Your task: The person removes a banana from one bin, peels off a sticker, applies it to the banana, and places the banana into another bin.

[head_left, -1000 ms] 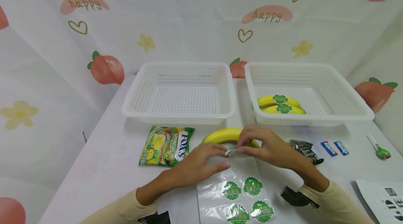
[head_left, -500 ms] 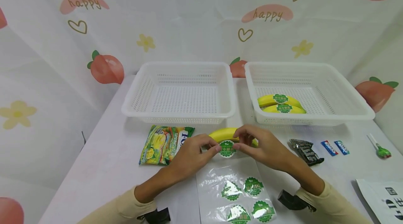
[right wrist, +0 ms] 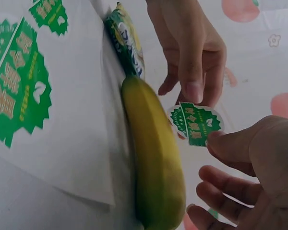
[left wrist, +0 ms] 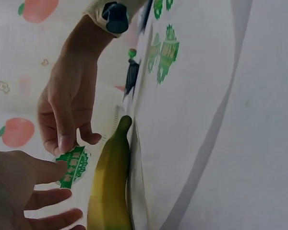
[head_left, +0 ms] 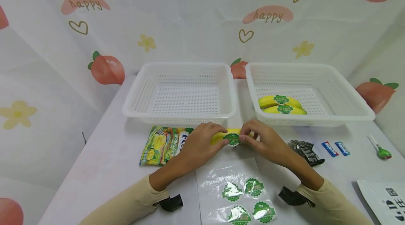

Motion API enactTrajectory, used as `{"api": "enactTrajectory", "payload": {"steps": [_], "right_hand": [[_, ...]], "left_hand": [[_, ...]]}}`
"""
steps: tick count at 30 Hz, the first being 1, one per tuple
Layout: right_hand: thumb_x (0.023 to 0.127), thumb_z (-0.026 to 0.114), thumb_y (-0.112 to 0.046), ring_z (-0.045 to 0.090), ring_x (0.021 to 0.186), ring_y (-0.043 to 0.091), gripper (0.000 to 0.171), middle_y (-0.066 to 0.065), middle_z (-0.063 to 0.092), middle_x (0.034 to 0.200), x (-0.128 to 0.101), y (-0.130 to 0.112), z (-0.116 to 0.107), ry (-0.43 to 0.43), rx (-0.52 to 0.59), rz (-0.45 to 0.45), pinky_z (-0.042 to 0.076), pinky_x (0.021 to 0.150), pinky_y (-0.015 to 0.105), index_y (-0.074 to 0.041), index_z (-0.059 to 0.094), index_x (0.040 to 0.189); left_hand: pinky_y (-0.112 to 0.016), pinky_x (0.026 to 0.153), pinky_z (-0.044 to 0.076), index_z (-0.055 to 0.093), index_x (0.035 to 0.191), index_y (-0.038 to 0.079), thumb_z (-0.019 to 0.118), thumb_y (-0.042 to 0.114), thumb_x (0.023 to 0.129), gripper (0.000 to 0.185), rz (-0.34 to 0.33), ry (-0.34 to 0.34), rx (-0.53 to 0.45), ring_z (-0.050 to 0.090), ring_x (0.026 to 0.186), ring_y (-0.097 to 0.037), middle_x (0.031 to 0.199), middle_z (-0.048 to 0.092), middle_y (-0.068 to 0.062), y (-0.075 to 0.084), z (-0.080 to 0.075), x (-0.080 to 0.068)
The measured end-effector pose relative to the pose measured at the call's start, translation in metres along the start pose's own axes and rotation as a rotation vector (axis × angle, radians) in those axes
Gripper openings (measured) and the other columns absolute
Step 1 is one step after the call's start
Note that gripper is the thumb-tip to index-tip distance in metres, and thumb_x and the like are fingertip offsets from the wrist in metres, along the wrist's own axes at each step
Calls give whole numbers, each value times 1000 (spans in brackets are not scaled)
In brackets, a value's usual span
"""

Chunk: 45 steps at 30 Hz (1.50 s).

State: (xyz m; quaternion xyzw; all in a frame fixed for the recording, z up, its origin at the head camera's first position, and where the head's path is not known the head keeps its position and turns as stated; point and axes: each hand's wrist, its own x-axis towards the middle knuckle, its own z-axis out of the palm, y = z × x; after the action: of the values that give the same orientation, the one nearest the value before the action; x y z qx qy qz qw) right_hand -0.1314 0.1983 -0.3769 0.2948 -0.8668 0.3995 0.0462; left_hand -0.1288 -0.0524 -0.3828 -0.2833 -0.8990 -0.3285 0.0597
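A round green and white sticker [head_left: 232,139] is stretched between my two hands, over the banana [head_left: 217,137] in the head view. My left hand [head_left: 202,144] pinches its left edge with thumb and finger; my right hand [head_left: 267,142] pinches the right edge. Both wrist views show the sticker [right wrist: 196,124] held apart from the banana [right wrist: 156,153], which lies on the table. Part of the banana is hidden behind the hands and sticker. A clear sheet [head_left: 221,182] with several more green stickers lies in front of the hands.
Two white baskets stand behind: the left one [head_left: 177,116] and the right one [head_left: 316,117], which holds bananas with stickers [head_left: 284,109]. A Fox's candy bag [head_left: 161,146] lies left. Rightward are a black packet [head_left: 307,153], small wrapped candies [head_left: 330,149] and a lollipop [head_left: 383,153].
The right hand alone held the sticker at first, seen edge-on. My left hand has since taken its other edge, and both hands have moved it away from me, over the banana.
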Motion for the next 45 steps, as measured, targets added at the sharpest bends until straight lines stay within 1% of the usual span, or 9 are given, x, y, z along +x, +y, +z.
{"api": "enactTrajectory", "payload": {"steps": [5,9,14,19,25,29,33,38,45], "right_hand": [[96,76,-5,59,101,12,11,0,68,108,2,7,1,-4,0,27,53,78,26,-14,70,96],[95,77,-6,60,95,10,12,-4,68,103,2,9,2,-13,-9,54,51,75,27,-15,70,95],[95,78,-7,58,89,9,12,-6,66,97,1,10,1,-14,-25,65,48,71,26,-16,69,94],[96,77,-8,58,85,7,11,-7,65,95,0,9,1,-30,-28,79,49,69,24,-16,70,94],[96,78,-8,59,84,7,11,-8,65,94,2,12,4,-43,-52,108,51,69,24,-15,70,97],[96,78,-8,62,91,11,16,-5,70,105,2,13,5,-50,-80,79,53,73,26,-14,73,110],[96,79,-14,66,108,18,31,-1,71,120,1,12,5,-89,-104,30,57,87,39,-17,76,127],[92,84,-21,64,113,20,38,0,70,121,1,10,10,-144,-175,48,55,97,47,-13,76,128],[90,87,-26,60,99,11,34,-7,67,109,-1,6,16,-152,-269,81,55,88,39,-15,75,119]], "left_hand": [[-46,98,55,73,134,13,75,38,100,43,20,-61,85,68,123,-27,137,72,-4,-4,10,11],[-45,94,57,75,130,15,75,35,99,36,35,-40,109,71,119,-23,132,75,-1,-7,16,12],[-40,84,57,78,123,17,81,31,95,31,45,6,96,73,109,-18,122,78,3,-8,19,10],[-37,77,54,73,117,19,85,34,91,33,7,5,100,72,97,-15,117,79,4,-6,19,10],[-28,62,43,67,99,23,88,31,87,25,3,10,82,57,74,-9,91,73,8,-5,19,9],[-31,73,52,74,105,23,86,29,90,21,33,-2,78,69,93,-12,108,77,6,-5,19,8],[-38,85,55,75,121,19,84,28,92,31,21,-33,60,71,112,-17,125,76,3,-4,18,7],[-38,86,56,77,126,16,81,28,94,34,28,-76,64,71,112,-18,124,76,1,-4,16,9],[-34,80,55,78,126,17,80,30,95,34,31,-141,90,71,105,-17,119,75,2,-2,15,11]]}}
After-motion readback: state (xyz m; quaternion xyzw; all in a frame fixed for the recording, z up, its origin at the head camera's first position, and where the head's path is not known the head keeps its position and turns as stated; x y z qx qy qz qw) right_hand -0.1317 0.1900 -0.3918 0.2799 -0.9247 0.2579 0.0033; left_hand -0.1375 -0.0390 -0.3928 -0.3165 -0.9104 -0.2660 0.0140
